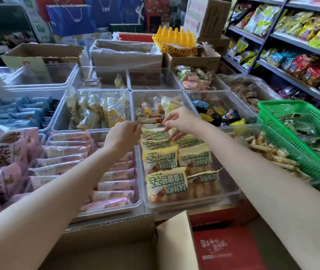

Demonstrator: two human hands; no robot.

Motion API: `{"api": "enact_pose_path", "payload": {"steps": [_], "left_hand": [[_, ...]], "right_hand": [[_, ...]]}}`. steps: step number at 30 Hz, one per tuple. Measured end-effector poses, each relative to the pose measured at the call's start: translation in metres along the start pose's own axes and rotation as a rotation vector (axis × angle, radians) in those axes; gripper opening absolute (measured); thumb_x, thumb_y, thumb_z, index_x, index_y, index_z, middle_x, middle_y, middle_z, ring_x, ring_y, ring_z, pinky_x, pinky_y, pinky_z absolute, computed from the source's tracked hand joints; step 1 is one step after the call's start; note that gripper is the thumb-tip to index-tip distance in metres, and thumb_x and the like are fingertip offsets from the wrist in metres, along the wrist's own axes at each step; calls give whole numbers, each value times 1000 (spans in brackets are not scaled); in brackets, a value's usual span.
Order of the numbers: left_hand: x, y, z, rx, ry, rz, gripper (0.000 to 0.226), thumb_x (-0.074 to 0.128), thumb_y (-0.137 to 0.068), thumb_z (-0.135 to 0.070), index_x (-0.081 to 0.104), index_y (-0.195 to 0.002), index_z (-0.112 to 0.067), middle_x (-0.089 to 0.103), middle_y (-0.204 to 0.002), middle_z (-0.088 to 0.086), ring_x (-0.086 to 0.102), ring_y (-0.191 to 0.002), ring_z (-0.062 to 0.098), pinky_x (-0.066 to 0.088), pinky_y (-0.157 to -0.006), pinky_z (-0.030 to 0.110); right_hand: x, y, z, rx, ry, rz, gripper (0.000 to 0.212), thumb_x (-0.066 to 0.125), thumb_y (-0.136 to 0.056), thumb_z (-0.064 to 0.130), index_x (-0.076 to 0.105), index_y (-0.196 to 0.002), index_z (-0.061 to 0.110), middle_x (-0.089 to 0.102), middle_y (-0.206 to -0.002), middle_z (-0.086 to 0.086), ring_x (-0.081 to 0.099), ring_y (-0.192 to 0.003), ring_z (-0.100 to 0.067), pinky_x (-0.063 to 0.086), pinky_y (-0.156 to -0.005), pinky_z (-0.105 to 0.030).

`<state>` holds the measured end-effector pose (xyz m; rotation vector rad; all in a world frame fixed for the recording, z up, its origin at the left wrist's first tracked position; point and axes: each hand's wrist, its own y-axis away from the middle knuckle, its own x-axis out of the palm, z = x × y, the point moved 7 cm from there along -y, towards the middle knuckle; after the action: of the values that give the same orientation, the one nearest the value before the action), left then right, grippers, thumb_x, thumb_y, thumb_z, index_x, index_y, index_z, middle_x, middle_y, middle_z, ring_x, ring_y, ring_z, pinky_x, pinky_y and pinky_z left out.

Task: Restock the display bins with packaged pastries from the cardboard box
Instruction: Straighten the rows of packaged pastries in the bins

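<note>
I am holding a thin pastry packet (151, 121) crosswise between pinching left hand (124, 133) and right hand (180, 121) over the yellow-pack bin's (231, 193) far end, cardboard box (116, 244) lying nearest me.

The left hand (123, 136) and the right hand (180, 121) were close together over the far end of a bin (231, 193) of pastry packs (165, 184). Another bin (139, 199) lay left of the left hand. A basket (283, 108) sat right of the right hand. The cardboard box (116, 244) was behind both hands, nearer the person.
</note>
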<state>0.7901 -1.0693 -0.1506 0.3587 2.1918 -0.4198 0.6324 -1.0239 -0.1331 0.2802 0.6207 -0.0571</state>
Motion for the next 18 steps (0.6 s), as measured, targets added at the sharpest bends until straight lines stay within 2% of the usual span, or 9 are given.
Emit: {"api": "enact_pose_path", "payload": {"steps": [3, 6, 9, 11, 13, 15, 17, 18], "left_hand": [[-24, 16, 35, 16, -95, -18, 32, 44, -95, -22, 67, -84, -3, 69, -80, 11, 63, -72, 30, 50, -67, 36], [-46, 38, 77, 32, -103, -35, 26, 50, -91, -16, 66, -78, 0, 68, -79, 16, 61, -74, 32, 44, -66, 37], [-77, 60, 112, 69, -80, -86, 20, 54, -90, -13, 70, -83, -2, 70, -81, 16, 64, -75, 32, 48, -69, 38], [-100, 70, 138, 38, -53, -99, 17, 56, -89, -11, 72, -89, -7, 72, -86, 12, 66, -80, 28, 50, -74, 37], [-114, 81, 166, -11, -62, -20, 19, 55, -89, -8, 73, -94, -11, 72, -94, 8, 66, -88, 25, 49, -81, 33], [-116, 93, 190, -30, -144, 138, 22, 54, -89, -8, 72, -98, -16, 70, -99, 6, 65, -93, 24, 46, -84, 30], [-110, 106, 205, 12, -284, 312, 22, 55, -90, -16, 70, -105, -20, 69, -105, 2, 63, -96, 20, 42, -86, 26], [-105, 111, 209, 42, -314, 375, 22, 56, -90, -20, 69, -108, -21, 68, -106, 0, 61, -96, 17, 40, -85, 23]], "right_hand": [[56, -1, 20, 3, 99, 143, 16, 50, -96, 8, 58, -108, 1, 66, -99, -18, 66, -63, -22, 59, -58, -27], [112, -5, 30, 13, 136, 235, 14, 49, -96, 7, 58, -105, 2, 67, -101, -23, 64, -64, -22, 58, -64, -31], [167, -7, 39, 63, 117, 320, 19, 48, -95, 4, 57, -110, -3, 63, -92, -21, 61, -60, -22, 56, -59, -29], [200, -9, 50, 37, 122, 327, 15, 52, -93, 2, 61, -104, -1, 61, -88, -16, 61, -61, -21, 56, -58, -28], [232, -7, 57, 6, 124, 332, 14, 58, -89, 4, 64, -102, 4, 63, -91, -12, 62, -70, -19, 58, -69, -30], [261, -2, 59, -15, 196, 344, 26, 61, -87, 9, 61, -113, 9, 60, -109, -10, 60, -87, -18, 55, -78, -27], [273, -2, 60, -23, 332, 262, 36, 63, -87, 21, 57, -121, 14, 49, -125, -10, 54, -104, -21, 46, -88, -29], [272, -3, 62, -14, 340, 205, 35, 63, -87, 28, 58, -120, 17, 43, -129, -10, 51, -111, -24, 43, -94, -32]]}}
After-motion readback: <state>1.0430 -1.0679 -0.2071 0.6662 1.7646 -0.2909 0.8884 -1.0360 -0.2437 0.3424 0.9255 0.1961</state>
